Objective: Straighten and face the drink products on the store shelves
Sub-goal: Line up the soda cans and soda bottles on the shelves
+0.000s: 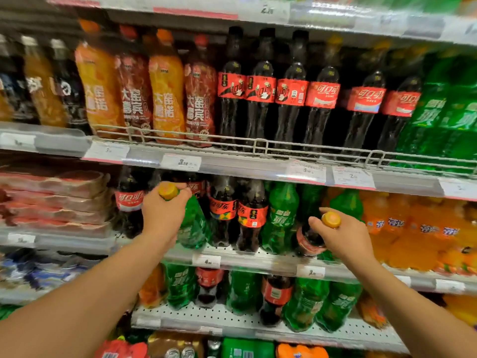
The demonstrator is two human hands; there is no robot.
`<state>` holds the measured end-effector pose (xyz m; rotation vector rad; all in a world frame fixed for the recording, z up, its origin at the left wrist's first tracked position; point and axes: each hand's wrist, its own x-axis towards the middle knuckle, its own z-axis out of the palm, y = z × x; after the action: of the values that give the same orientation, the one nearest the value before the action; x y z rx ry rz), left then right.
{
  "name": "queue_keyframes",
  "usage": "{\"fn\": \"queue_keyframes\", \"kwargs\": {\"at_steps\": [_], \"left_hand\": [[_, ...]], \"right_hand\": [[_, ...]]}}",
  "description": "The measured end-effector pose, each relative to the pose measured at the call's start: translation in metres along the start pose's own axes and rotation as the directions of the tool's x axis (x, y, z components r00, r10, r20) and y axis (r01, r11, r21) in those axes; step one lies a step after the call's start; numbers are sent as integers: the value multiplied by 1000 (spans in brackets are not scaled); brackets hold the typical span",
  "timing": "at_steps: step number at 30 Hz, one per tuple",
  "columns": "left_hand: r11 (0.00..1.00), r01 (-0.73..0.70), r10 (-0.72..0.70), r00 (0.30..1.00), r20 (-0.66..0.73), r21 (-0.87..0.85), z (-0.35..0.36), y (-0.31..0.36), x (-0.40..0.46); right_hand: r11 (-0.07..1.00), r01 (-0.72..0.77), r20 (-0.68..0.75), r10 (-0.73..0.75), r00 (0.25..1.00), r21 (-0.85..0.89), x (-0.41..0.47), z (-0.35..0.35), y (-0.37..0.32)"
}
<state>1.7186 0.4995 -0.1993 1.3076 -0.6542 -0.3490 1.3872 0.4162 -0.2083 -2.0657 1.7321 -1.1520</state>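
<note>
My left hand [162, 213] grips the neck of a green soda bottle [192, 226] with a yellow cap, tilted at the front of the middle shelf [245, 259]. My right hand [343, 236] holds the neck of a dark cola bottle [308, 240] with a yellow cap and red label, leaning over the same shelf's front edge. Between the two hands stand two cola bottles [237, 213] and a green bottle [280, 218], upright.
The upper shelf [232, 161] carries orange and red tea bottles, a cola row [291, 94] and green bottles behind a wire rail. Orange soda [413, 228] fills the right of the middle shelf, shrink-wrapped packs [56, 200] the left. More mixed bottles stand on the shelf below.
</note>
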Motion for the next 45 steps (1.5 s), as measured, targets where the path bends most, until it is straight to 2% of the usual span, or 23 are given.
{"fn": "queue_keyframes", "kwargs": {"at_steps": [4, 7, 10, 15, 23, 28, 32, 39, 45], "left_hand": [[996, 67, -62, 994, 91, -58, -33, 14, 14], [995, 95, -89, 985, 149, -28, -70, 7, 25], [993, 118, -121, 975, 187, 27, -114, -6, 38], [987, 138, -153, 968, 200, 88, -177, -26, 61], [975, 182, -207, 951, 230, 124, -240, -32, 94], [977, 180, -198, 965, 170, 112, -253, -37, 103], [974, 193, -207, 970, 124, 121, -254, -45, 110], [970, 174, -201, 966, 162, 167, -253, -58, 121], [967, 182, -206, 969, 133, 177, -247, -69, 129]], "right_hand": [[996, 19, -156, -32, 987, -89, -11, -12, -46], [996, -25, -156, 11, 988, -84, -28, -6, -85], [991, -107, -122, 116, 986, 82, -57, 18, -121], [899, -230, -43, 264, 963, 371, -89, 68, -172], [824, -212, -115, 316, 942, 525, -84, 117, -238], [841, -199, -170, 322, 931, 504, -69, 147, -248], [845, -215, -141, 319, 937, 489, -54, 172, -244], [873, -223, -63, 276, 959, 433, -30, 200, -230], [931, -227, -34, 246, 969, 287, 1, 209, -236]]}}
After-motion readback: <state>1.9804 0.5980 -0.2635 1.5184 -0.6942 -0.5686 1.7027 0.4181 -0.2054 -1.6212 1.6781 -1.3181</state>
